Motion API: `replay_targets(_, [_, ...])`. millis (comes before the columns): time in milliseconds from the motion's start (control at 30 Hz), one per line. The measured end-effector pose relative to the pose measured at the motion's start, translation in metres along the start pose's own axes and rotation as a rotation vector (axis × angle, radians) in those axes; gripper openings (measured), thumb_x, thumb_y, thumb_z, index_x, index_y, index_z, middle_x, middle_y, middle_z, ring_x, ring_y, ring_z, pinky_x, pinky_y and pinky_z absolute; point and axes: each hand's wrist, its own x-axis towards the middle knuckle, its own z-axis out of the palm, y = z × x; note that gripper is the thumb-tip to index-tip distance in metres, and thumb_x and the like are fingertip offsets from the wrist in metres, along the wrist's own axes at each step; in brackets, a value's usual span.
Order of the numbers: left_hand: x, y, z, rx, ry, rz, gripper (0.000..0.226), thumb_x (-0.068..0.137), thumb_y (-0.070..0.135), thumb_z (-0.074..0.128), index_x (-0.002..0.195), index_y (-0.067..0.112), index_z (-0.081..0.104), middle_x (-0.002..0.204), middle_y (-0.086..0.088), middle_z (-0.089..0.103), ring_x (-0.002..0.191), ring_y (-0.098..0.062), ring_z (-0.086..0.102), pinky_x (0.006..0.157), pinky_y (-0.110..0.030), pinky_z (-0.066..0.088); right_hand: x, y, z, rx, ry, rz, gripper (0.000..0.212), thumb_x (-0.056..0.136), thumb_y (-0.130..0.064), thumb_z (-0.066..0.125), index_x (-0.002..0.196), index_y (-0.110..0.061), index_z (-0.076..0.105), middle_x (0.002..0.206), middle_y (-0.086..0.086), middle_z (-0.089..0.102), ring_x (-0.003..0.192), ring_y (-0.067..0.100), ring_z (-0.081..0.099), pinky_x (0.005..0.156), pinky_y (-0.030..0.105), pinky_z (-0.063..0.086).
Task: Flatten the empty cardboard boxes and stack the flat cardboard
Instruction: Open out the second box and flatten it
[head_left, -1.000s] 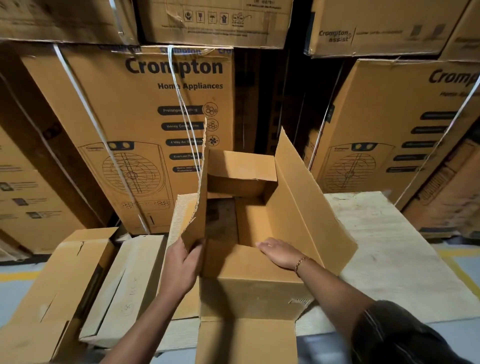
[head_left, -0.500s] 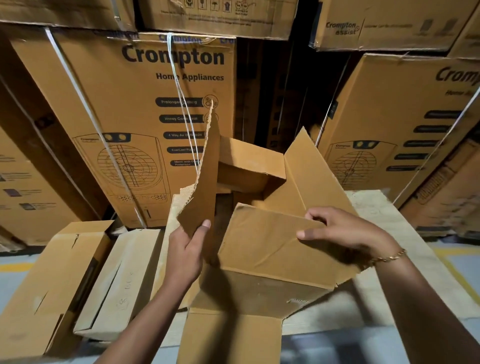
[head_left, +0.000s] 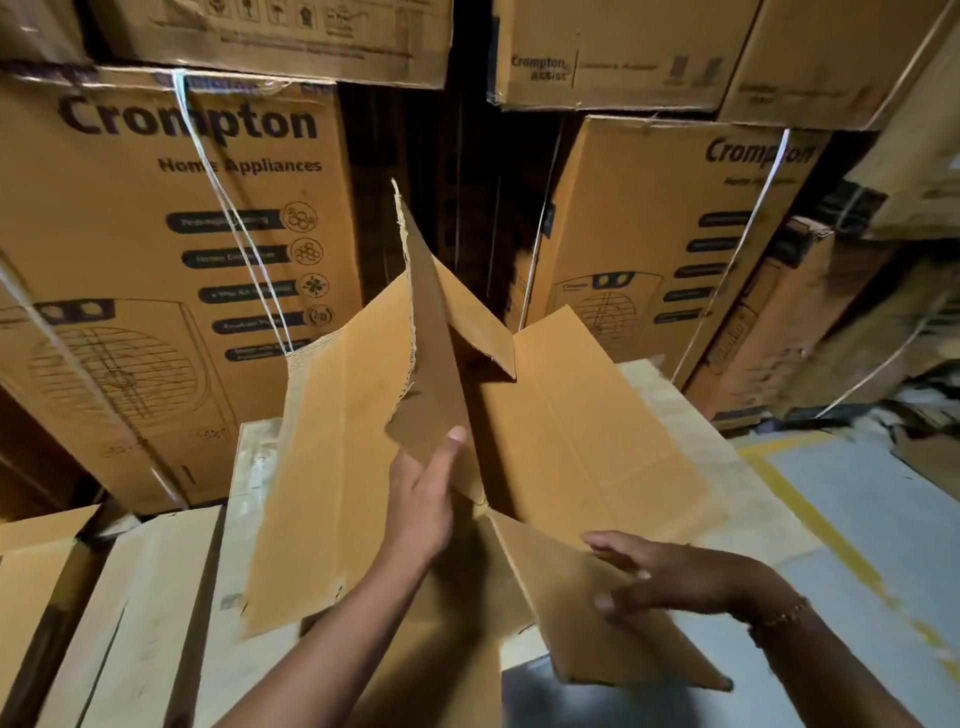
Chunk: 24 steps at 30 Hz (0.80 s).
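Note:
A plain brown cardboard box (head_left: 571, 436) lies collapsed and spread out in the middle, over a pale board (head_left: 691, 441). One torn panel stands up from it with a ragged edge. My left hand (head_left: 423, 499) grips that upright panel near its base, thumb along its face. My right hand (head_left: 670, 577) lies with straight fingers on a loose flap at the lower right. A wide flat panel of the box leans out to the left.
Tall printed appliance cartons (head_left: 171, 270) with white straps wall in the back, with a dark gap between them. Flat and part-folded cardboard pieces (head_left: 130, 613) lie at the lower left. Grey floor with a yellow line (head_left: 831, 540) runs at the right.
The box went from standing open to collapsed and spread flat. My left hand kept hold of the torn panel. My right hand moved from the box's inside wall down onto the near flap.

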Motion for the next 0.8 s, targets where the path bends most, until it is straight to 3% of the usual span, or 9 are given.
replay_targets(100, [-0.002, -0.003, 0.018, -0.082, -0.033, -0.145, 0.042, 0.081, 0.049, 0.061, 0.112, 0.021, 0.064, 0.106, 0.005, 0.067, 0.103, -0.017, 0.061, 0.087, -0.034, 0.045, 0.016, 0.003, 0.025, -0.072, 0.238, -0.138, 0.105, 0.068, -0.07, 0.08, 0.154, -0.039, 0.027, 0.149, -0.022, 0.038, 0.134, 0.005, 0.043, 0.112, 0.034, 0.041])
replay_targets(167, [0.0, -0.008, 0.025, -0.108, -0.076, -0.24, 0.02, 0.094, 0.038, 0.062, 0.103, 0.022, 0.068, 0.108, 0.003, 0.068, 0.097, -0.016, 0.063, 0.089, -0.037, 0.049, 0.026, 0.003, 0.033, -0.125, 0.333, -0.175, 0.089, 0.067, -0.072, 0.079, 0.142, -0.045, 0.039, 0.136, -0.024, 0.051, 0.121, 0.003, 0.054, 0.104, 0.037, 0.049])
replay_targets(233, [0.004, -0.011, 0.029, -0.02, -0.141, -0.265, 0.015, 0.1, 0.032, 0.057, 0.098, 0.024, 0.069, 0.109, 0.003, 0.068, 0.092, -0.013, 0.064, 0.095, -0.038, 0.048, 0.037, 0.009, 0.036, -0.143, 0.454, -0.148, 0.074, 0.063, -0.08, 0.074, 0.123, -0.045, 0.049, 0.117, -0.022, 0.061, 0.105, 0.003, 0.061, 0.092, 0.038, 0.055])
replay_targets(333, [0.009, -0.012, 0.034, 0.245, -0.274, -0.108, 0.014, 0.102, 0.037, 0.054, 0.112, 0.03, 0.061, 0.119, 0.004, 0.065, 0.112, -0.02, 0.059, 0.097, -0.028, 0.039, 0.05, 0.02, 0.039, -0.169, 0.635, -0.11, 0.062, 0.065, -0.082, 0.068, 0.104, -0.037, 0.052, 0.101, -0.016, 0.067, 0.092, 0.004, 0.064, 0.082, 0.036, 0.056])
replay_targets(433, [0.008, -0.004, 0.046, 0.432, -0.416, 0.029, 0.033, 0.107, 0.033, 0.044, 0.134, 0.017, 0.056, 0.129, -0.002, 0.058, 0.121, -0.02, 0.052, 0.093, -0.018, 0.035, 0.06, 0.028, 0.041, -0.177, 0.762, -0.111, 0.061, 0.069, -0.083, 0.061, 0.104, -0.033, 0.054, 0.101, -0.014, 0.068, 0.092, 0.008, 0.064, 0.082, 0.037, 0.056])
replay_targets(500, [0.01, 0.002, 0.051, 0.407, -0.409, 0.037, 0.023, 0.107, 0.031, 0.045, 0.126, 0.022, 0.054, 0.12, 0.003, 0.055, 0.113, -0.016, 0.052, 0.078, -0.014, 0.032, 0.066, 0.031, 0.04, -0.206, 0.788, -0.103, 0.064, 0.07, -0.084, 0.06, 0.106, -0.032, 0.055, 0.103, -0.013, 0.069, 0.094, 0.011, 0.065, 0.082, 0.036, 0.055])
replay_targets(633, [0.028, -0.014, 0.054, 0.479, -0.424, 0.021, 0.027, 0.104, 0.042, 0.047, 0.111, 0.022, 0.064, 0.116, -0.003, 0.066, 0.108, -0.024, 0.061, 0.086, -0.023, 0.039, 0.072, 0.035, 0.034, -0.18, 0.77, -0.042, 0.085, 0.069, -0.086, 0.058, 0.13, -0.027, 0.056, 0.125, -0.006, 0.067, 0.114, 0.018, 0.064, 0.088, 0.032, 0.051])
replay_targets(733, [0.038, -0.038, 0.062, 0.7, -0.416, 0.172, 0.07, 0.098, 0.068, 0.029, 0.085, 0.013, 0.07, 0.087, -0.009, 0.073, 0.084, -0.024, 0.065, 0.085, -0.039, 0.051, 0.074, 0.042, 0.025, -0.157, 0.733, -0.002, 0.088, 0.067, -0.088, 0.058, 0.132, -0.028, 0.059, 0.125, -0.009, 0.068, 0.113, 0.016, 0.064, 0.09, 0.031, 0.052])
replay_targets(800, [0.038, -0.051, 0.073, 0.839, -0.398, 0.349, 0.073, 0.1, 0.065, 0.017, 0.077, 0.016, 0.065, 0.077, 0.0, 0.067, 0.08, -0.018, 0.061, 0.089, -0.044, 0.048, 0.076, 0.046, 0.013, -0.147, 0.714, 0.026, 0.088, 0.062, -0.091, 0.058, 0.124, -0.029, 0.065, 0.117, -0.011, 0.071, 0.107, 0.014, 0.065, 0.09, 0.032, 0.054])
